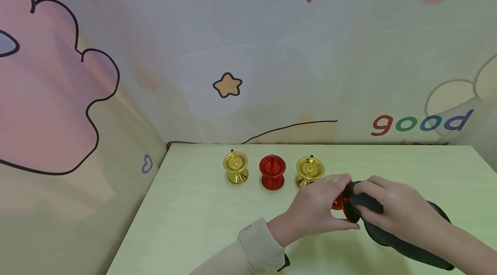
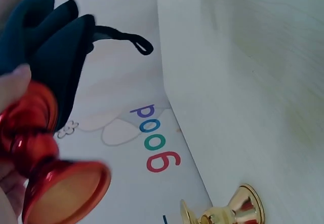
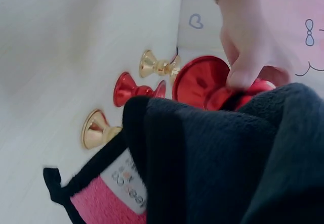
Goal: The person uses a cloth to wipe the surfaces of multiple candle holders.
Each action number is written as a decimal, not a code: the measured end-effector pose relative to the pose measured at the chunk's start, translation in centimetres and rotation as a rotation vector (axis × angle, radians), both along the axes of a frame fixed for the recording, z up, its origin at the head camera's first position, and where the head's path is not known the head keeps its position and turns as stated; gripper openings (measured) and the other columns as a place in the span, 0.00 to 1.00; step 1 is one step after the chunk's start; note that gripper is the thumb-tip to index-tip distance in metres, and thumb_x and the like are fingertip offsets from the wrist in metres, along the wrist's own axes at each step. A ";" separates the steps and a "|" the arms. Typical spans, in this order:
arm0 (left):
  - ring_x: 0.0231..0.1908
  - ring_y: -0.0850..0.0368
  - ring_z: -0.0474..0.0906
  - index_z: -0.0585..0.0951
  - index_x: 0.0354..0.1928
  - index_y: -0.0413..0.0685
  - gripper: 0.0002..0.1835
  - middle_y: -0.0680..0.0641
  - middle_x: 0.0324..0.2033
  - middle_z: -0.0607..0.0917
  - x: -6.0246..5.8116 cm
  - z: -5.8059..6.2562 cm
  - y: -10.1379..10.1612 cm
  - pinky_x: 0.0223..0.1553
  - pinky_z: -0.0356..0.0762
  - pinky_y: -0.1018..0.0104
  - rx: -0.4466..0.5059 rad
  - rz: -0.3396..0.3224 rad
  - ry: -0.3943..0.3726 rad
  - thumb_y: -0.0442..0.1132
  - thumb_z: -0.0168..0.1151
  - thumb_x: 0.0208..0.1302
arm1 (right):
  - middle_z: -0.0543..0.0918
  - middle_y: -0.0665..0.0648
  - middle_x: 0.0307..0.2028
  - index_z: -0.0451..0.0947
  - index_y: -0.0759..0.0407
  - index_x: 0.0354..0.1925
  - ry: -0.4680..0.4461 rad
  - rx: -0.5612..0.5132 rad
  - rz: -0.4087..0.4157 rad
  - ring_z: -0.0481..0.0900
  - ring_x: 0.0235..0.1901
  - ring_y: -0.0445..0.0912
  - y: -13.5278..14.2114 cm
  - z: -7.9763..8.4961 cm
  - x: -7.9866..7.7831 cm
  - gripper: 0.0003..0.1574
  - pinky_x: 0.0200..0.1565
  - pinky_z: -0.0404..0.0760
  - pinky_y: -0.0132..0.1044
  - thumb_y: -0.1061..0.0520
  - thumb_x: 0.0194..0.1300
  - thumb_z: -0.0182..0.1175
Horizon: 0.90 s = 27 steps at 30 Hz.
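My left hand (image 1: 310,206) grips a red metal candle holder (image 2: 35,148) by its middle, lifted off the table and tilted over. A dark, plush cloth (image 3: 202,153) with a hanging loop is in my right hand (image 1: 400,203), whose fingers pinch it against the holder's dish end. The cloth hides most of that dish, and a pink face with a printed white label shows on its underside in the right wrist view. Just beyond my left hand stands a gold candle holder (image 1: 310,168), its base partly covered by the hand in the head view.
Left of that one, a second red candle holder (image 1: 272,172) and another gold candle holder (image 1: 236,167) stand upright in a row. They are near the back of the pale table (image 1: 186,219). A printed cloth backdrop (image 1: 272,59) rises behind it.
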<state>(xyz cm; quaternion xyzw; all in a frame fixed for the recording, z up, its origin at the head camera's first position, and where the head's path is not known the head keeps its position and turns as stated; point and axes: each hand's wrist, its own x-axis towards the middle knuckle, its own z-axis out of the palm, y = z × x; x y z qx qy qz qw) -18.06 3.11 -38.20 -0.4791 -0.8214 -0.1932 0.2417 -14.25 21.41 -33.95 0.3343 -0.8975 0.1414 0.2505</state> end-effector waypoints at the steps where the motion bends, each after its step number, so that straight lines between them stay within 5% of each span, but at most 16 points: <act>1: 0.50 0.66 0.72 0.68 0.56 0.44 0.43 0.52 0.50 0.77 0.1 -0.2 0.1 0.53 0.64 0.82 0.020 0.027 0.085 0.63 0.64 0.41 | 0.76 0.42 0.27 0.74 0.49 0.31 -0.027 -0.009 -0.028 0.71 0.22 0.32 0.0 0.1 0.0 0.13 0.22 0.74 0.24 0.45 0.51 0.63; 4: 0.54 0.60 0.71 0.69 0.56 0.40 0.43 0.48 0.52 0.76 0.6 -0.7 0.3 0.59 0.59 0.75 0.070 0.075 0.246 0.63 0.63 0.43 | 0.79 0.44 0.29 0.75 0.49 0.33 -0.112 -0.039 -0.104 0.73 0.24 0.34 -0.1 0.4 0.1 0.23 0.24 0.77 0.30 0.59 0.34 0.72; 6: 0.54 0.60 0.71 0.67 0.57 0.40 0.44 0.47 0.53 0.76 0.7 -0.9 0.3 0.61 0.57 0.75 0.079 0.072 0.246 0.63 0.63 0.43 | 0.79 0.44 0.29 0.75 0.49 0.32 -0.148 -0.055 -0.118 0.72 0.24 0.33 -0.1 0.4 0.2 0.23 0.25 0.77 0.30 0.60 0.34 0.72; 9: 0.55 0.63 0.69 0.62 0.61 0.42 0.49 0.51 0.54 0.75 0.8 -0.9 0.2 0.61 0.57 0.76 0.059 0.038 0.064 0.64 0.64 0.40 | 0.79 0.43 0.28 0.75 0.49 0.32 -0.160 -0.057 -0.099 0.71 0.24 0.31 0.1 0.4 0.2 0.23 0.24 0.76 0.28 0.60 0.34 0.72; 15: 0.36 0.73 0.71 0.56 0.65 0.53 0.49 0.58 0.50 0.75 -0.3 0.8 -0.6 0.38 0.65 0.88 -0.018 -0.055 -0.497 0.60 0.67 0.40 | 0.78 0.41 0.28 0.74 0.47 0.32 -0.085 -0.073 0.017 0.72 0.24 0.31 0.5 0.4 0.2 0.24 0.25 0.73 0.19 0.59 0.34 0.73; 20: 0.14 0.71 0.63 0.63 0.63 0.57 0.42 0.59 0.53 0.74 -1.0 2.0 -1.0 0.21 0.66 0.83 -0.058 -0.123 -0.749 0.52 0.69 0.42 | 0.78 0.42 0.28 0.74 0.48 0.33 -0.078 -0.111 0.108 0.73 0.24 0.31 0.5 0.4 0.2 0.20 0.27 0.72 0.14 0.55 0.40 0.71; 24: 0.11 0.70 0.61 0.65 0.61 0.57 0.42 0.58 0.47 0.79 -0.7 2.1 -0.9 0.18 0.64 0.82 -0.024 -0.114 -0.731 0.52 0.70 0.41 | 0.79 0.44 0.28 0.74 0.49 0.34 -0.090 -0.151 0.094 0.73 0.25 0.31 0.4 0.4 0.3 0.21 0.28 0.72 0.14 0.57 0.39 0.71; 27: 0.17 0.73 0.65 0.66 0.60 0.54 0.43 0.59 0.40 0.80 -0.3 1.7 -0.7 0.21 0.63 0.87 0.033 -0.093 -0.559 0.55 0.71 0.38 | 0.80 0.46 0.28 0.75 0.51 0.33 -0.129 -0.205 0.023 0.73 0.24 0.31 0.1 0.5 0.3 0.21 0.27 0.72 0.15 0.61 0.37 0.72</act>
